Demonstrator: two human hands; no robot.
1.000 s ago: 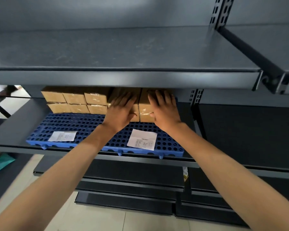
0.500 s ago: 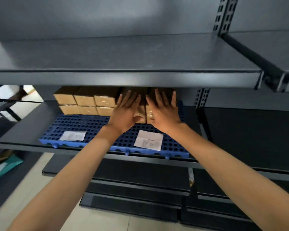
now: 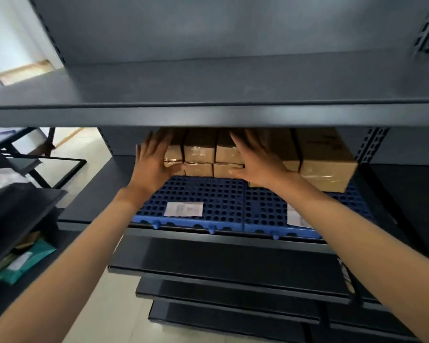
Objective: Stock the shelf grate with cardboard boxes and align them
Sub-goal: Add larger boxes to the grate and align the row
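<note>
A blue perforated shelf grate (image 3: 208, 199) lies on a dark metal shelf. Brown taped cardboard boxes stand along its back: small boxes (image 3: 200, 154) stacked in two layers at the left, larger boxes (image 3: 328, 162) at the right. My left hand (image 3: 151, 162) lies flat with straight fingers against the left end of the small stack. My right hand (image 3: 255, 162) presses flat on the front of the boxes in the middle, fingers spread. The shelf above hides the box tops.
Two white paper slips (image 3: 183, 209) (image 3: 297, 216) lie on the grate's front part. An upper shelf (image 3: 208, 115) overhangs closely. More dark shelves (image 3: 221, 268) sit below. At the left are a black rack (image 3: 22, 209) and teal packets (image 3: 22, 263). An upright post (image 3: 372, 144) bounds the right.
Both hands have shifted from the right-hand boxes to the left stack of small boxes. The head view has swung left, so the grate appears further right.
</note>
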